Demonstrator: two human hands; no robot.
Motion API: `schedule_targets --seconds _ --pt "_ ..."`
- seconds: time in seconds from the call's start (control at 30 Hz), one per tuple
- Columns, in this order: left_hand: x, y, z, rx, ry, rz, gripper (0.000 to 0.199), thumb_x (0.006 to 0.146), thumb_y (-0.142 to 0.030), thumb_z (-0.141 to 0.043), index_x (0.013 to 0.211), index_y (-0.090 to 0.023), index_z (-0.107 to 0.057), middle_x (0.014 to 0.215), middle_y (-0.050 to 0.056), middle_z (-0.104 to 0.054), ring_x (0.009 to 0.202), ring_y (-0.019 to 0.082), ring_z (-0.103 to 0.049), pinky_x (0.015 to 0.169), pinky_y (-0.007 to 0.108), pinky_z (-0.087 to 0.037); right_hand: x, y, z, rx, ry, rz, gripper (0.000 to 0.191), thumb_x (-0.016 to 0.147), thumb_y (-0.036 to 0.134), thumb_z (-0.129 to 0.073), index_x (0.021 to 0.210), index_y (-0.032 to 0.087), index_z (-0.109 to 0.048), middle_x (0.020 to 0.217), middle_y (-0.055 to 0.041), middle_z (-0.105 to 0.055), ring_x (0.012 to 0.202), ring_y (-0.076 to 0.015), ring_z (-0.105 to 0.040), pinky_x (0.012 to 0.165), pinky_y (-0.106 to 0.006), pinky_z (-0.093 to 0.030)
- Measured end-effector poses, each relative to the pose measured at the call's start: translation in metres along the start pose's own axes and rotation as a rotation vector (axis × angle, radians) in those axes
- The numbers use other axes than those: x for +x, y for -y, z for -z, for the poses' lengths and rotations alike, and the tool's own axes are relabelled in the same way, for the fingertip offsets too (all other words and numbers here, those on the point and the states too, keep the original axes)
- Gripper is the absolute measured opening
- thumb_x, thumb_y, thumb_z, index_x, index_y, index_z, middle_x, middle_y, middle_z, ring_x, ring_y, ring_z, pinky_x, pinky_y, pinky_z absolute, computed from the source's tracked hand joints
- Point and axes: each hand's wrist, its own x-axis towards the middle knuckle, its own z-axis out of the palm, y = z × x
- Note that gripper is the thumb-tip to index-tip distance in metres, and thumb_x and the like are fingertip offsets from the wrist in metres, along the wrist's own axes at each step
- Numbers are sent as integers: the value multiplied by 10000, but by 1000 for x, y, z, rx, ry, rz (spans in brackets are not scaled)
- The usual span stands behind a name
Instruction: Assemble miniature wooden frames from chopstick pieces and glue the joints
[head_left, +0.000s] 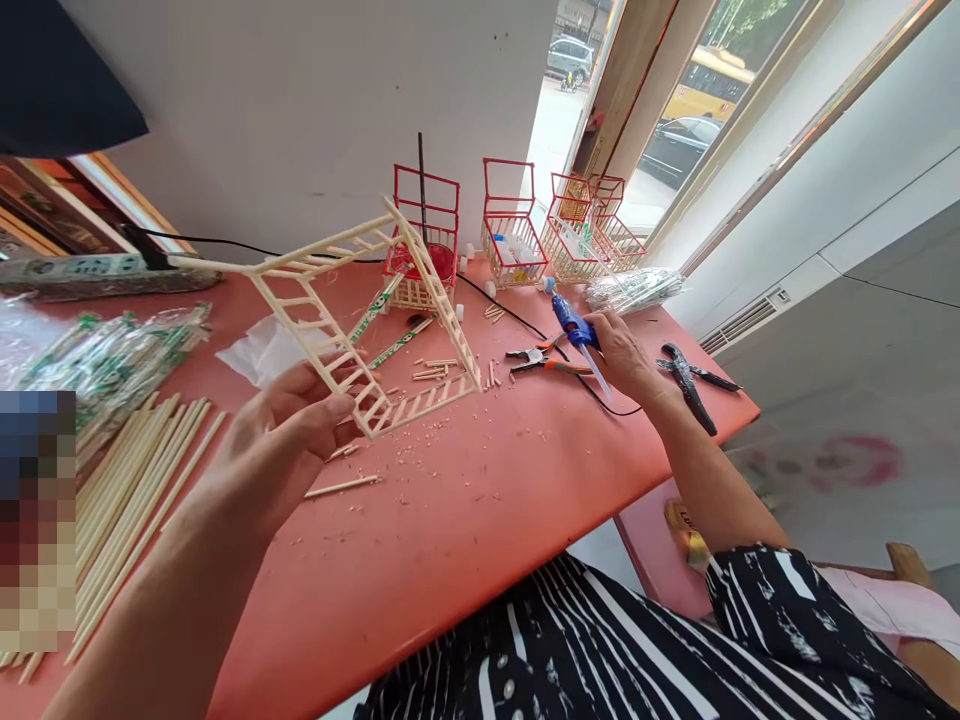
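Note:
My left hand (289, 440) grips one side of a frame of pale wooden sticks (311, 335), holding it tilted above the table. Ladder-like rungs run along the frame's sides, and its middle is open. My right hand (619, 350) is closed around a blue hot glue gun (574, 325) over the back right of the table. A clear glue stick pokes out of the gun's rear, and its nozzle points toward the back. Orange-handled pliers (536, 356) lie just left of the gun. Short cut stick pieces (435, 370) and crumbs are scattered below the frame.
Several small red-trimmed stick carts (514, 245) stand along the wall. Black-handled pliers (688, 385) lie near the right edge. Long wooden sticks (142, 490) and plastic-wrapped bundles (112, 360) occupy the left. A black cord (510, 312) crosses the orange-red table (450, 540).

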Motion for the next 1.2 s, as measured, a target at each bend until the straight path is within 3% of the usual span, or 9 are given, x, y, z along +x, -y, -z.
schedule_targets --seconds 0.17,0.3,0.5,0.63,0.73,0.83,0.93,1.03,1.2 --pt "1 -2 -3 -138 -21 159 398 633 -301 -897 985 -155 -783 903 73 -748 755 198 -698 588 290 -640 -3 -36 -6 -52 92 69 381 976 280 -632 1346 197 -607 1379 -187 -619 1289 -353 -560 1132 -520 -487" --pt "2 -2 -5 -224 -54 190 319 679 -236 -833 974 -147 -754 908 69 -755 731 188 -682 528 278 -605 -1 -55 -11 -12 176 97 376 998 360 -645 1334 192 -644 1340 -185 -622 1232 -328 -602 1123 -490 -502" --pt "-1 -9 -11 -293 -107 245 278 717 -221 -775 987 -180 -721 841 27 -749 631 167 -645 486 283 -555 -4 -53 -10 87 226 78 448 1008 435 -631 1388 199 -658 1293 -169 -646 1206 -307 -657 1111 -487 -526" --pt "-1 -8 -9 -337 -83 258 242 734 -238 -770 963 -192 -708 836 25 -757 644 179 -673 519 293 -563 -8 -44 6 41 224 4 613 948 508 -705 1468 193 -626 1399 -203 -641 1309 -380 -630 1152 -568 -498" --pt "0 -3 -7 -405 -41 253 193 749 -227 -769 925 -193 -700 887 42 -783 723 205 -722 569 306 -582 -8 -22 21 -6 52 -72 567 949 520 -713 1404 183 -679 1424 -228 -661 1356 -433 -598 1157 -642 -464" --pt "1 2 -7 -470 -12 240 174 758 -245 -778 914 -215 -710 906 37 -798 757 212 -742 593 304 -587 -3 25 20 218 -148 -70 429 1010 531 -648 1266 202 -748 1245 -160 -759 1124 -308 -714 1026 -507 -561" --pt "0 6 -12 -520 7 243 240 753 -297 -810 977 -252 -737 887 26 -808 748 218 -752 618 311 -602 8 88 -1 663 -92 4 441 1014 576 -623 1147 187 -783 1092 -100 -796 888 -177 -722 795 -324 -579" --pt "-2 9 -20 -552 47 256 306 756 -316 -823 1048 -264 -745 887 18 -810 757 210 -756 655 307 -613 21 144 -22 921 3 120 430 1011 559 -635 1163 188 -791 1099 -98 -790 873 -152 -694 711 -268 -533" --pt "-10 14 -32 -594 120 280 369 776 -307 -818 1133 -254 -736 926 10 -796 731 186 -733 671 299 -610 33 178 -30 1105 -17 176 489 983 653 -637 1050 199 -805 1095 -89 -767 1001 -186 -678 853 -296 -551"
